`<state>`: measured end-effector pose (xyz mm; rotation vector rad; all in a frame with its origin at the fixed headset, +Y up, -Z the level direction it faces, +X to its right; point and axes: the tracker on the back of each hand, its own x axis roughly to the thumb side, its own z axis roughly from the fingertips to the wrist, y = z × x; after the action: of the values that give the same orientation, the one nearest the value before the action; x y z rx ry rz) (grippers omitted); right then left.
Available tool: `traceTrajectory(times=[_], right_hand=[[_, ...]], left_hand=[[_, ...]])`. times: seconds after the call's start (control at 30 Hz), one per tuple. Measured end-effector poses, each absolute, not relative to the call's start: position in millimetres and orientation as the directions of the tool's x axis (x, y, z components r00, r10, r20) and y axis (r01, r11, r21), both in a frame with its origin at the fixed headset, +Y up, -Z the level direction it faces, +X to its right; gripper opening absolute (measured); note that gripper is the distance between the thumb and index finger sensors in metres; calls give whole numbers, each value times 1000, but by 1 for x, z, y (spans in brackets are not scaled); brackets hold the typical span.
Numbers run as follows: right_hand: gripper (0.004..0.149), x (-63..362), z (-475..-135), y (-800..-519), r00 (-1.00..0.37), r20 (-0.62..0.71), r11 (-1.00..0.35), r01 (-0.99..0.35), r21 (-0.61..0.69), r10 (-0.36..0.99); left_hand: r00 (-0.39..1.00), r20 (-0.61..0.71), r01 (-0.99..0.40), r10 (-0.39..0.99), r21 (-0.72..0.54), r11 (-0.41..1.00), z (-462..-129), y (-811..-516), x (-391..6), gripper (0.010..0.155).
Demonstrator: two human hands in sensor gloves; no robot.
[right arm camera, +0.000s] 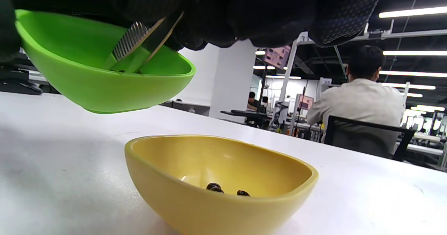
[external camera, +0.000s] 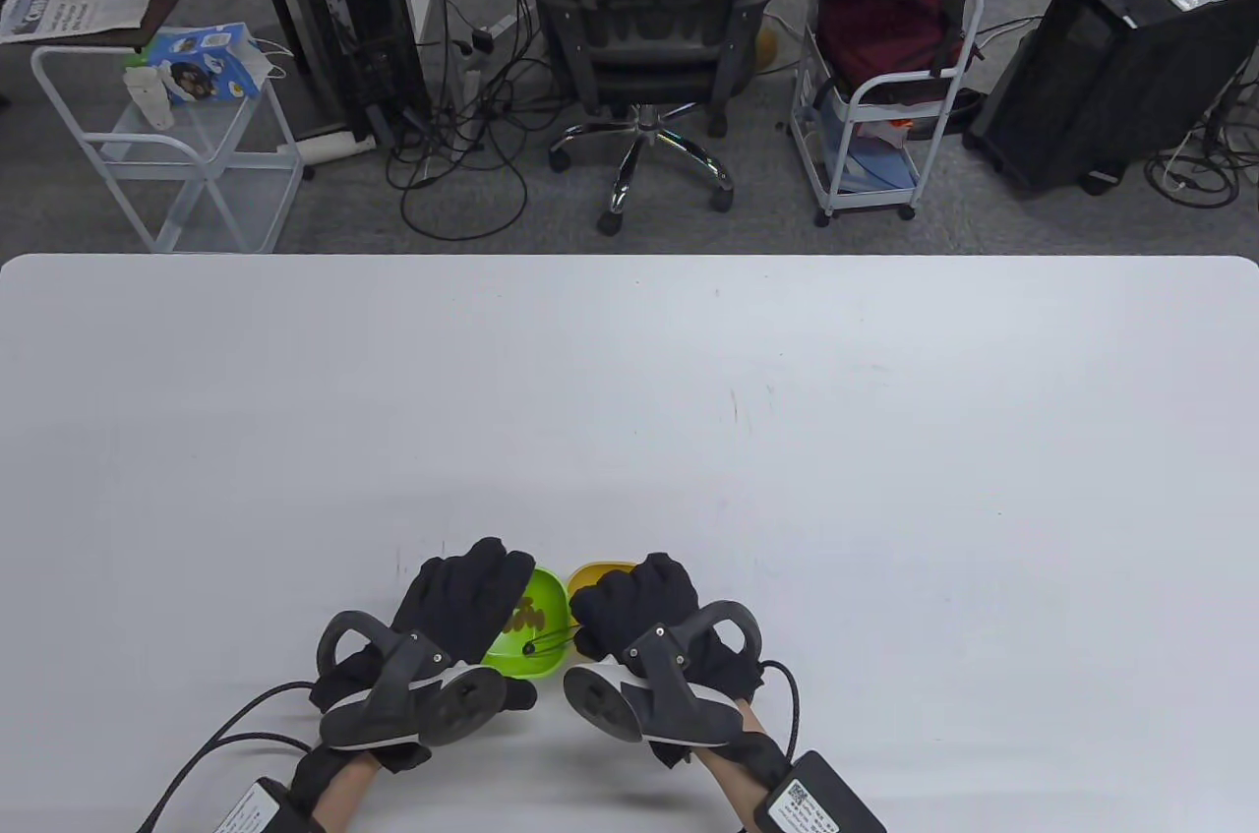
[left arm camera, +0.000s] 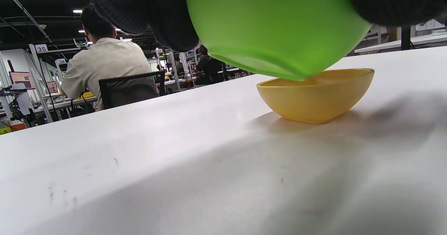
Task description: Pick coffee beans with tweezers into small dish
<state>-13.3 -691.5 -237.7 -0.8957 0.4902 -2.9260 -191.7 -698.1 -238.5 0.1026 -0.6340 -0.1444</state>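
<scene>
The left hand (external camera: 462,622) holds the green dish (external camera: 531,626) lifted off the surface (external camera: 689,430) and a little tilted; in the left wrist view its underside hangs above the surface, with gloved fingers (left arm camera: 167,22) wrapped around its outer wall. I think it is raised like this to bring the coffee beans (external camera: 521,619) closer to the other hand and to let them gather at one side. The right hand (external camera: 649,626) grips the tweezers (right arm camera: 139,50), and their arms reach down from this grip into the green dish; the tips are hidden behind the rim, so I cannot tell if a bean is already pinched between them. The yellow dish (right arm camera: 216,182) stands on the surface just beside the green one, almost directly under the right grip, and a few beans (right arm camera: 223,189) lie at its bottom. This close placement seems made so that every bean travels only a short way from one dish to the other. Most of the beans are in the green dish, so the task looks to be near its beginning.
</scene>
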Motion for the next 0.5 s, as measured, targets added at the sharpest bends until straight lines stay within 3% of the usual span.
traceTrajectory(times=[0.5], right_hand=[[43,-15,-236,-690,-829,526,-937,-3,-348,-192]], left_hand=[[797,581,102,-161,133,986,-239,-698,-192,110]])
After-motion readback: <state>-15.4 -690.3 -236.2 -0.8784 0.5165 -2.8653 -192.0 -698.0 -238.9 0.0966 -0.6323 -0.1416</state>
